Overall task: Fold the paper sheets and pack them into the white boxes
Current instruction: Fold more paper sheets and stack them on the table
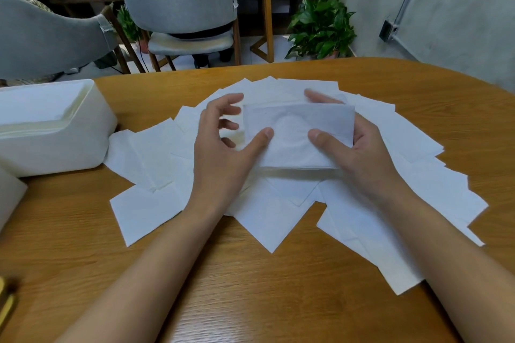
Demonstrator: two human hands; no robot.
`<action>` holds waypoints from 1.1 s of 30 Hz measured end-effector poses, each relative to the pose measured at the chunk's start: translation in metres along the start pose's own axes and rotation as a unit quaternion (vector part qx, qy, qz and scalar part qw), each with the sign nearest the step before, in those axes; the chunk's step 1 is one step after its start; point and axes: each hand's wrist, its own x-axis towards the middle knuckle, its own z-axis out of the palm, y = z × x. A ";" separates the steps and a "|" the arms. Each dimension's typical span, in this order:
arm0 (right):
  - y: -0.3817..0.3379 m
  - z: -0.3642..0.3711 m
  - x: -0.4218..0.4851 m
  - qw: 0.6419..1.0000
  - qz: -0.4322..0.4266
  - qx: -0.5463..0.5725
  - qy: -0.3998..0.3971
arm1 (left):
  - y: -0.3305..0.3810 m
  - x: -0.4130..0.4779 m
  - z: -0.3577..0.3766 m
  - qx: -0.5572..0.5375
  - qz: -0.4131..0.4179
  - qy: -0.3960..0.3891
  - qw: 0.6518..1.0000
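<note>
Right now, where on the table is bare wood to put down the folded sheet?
Bare wood on the table: near edge between the forearms, and far right beyond the loose sheets. Crowded: the middle; the white box fills the left.

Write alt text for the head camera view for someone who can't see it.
The right hand grips a folded paper sheet, the left hand touching it with its thumb, over loose sheets spread on a wooden table. A white box stands at left.
</note>
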 end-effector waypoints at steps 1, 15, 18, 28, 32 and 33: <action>0.001 -0.002 0.001 1.000 -0.010 0.001 -0.001 | 0.001 0.001 -0.001 0.005 -0.009 -0.010 1.000; 0.002 -0.006 0.004 0.996 -0.010 -0.070 -0.048 | 0.003 0.000 -0.002 -0.105 -0.081 -0.141 0.981; 0.002 -0.004 0.002 0.993 -0.006 -0.107 -0.058 | 0.003 -0.002 0.000 -0.082 -0.050 -0.173 0.980; 0.006 -0.018 0.006 0.998 0.067 0.009 -0.016 | 0.005 -0.001 -0.001 -0.082 -0.011 -0.154 0.985; 0.010 -0.025 0.010 0.997 0.035 -0.039 0.048 | -0.005 -0.001 0.002 0.083 0.065 -0.101 0.989; 0.012 -0.025 0.011 0.997 0.029 -0.051 0.056 | -0.008 0.000 0.001 0.104 0.088 -0.112 0.984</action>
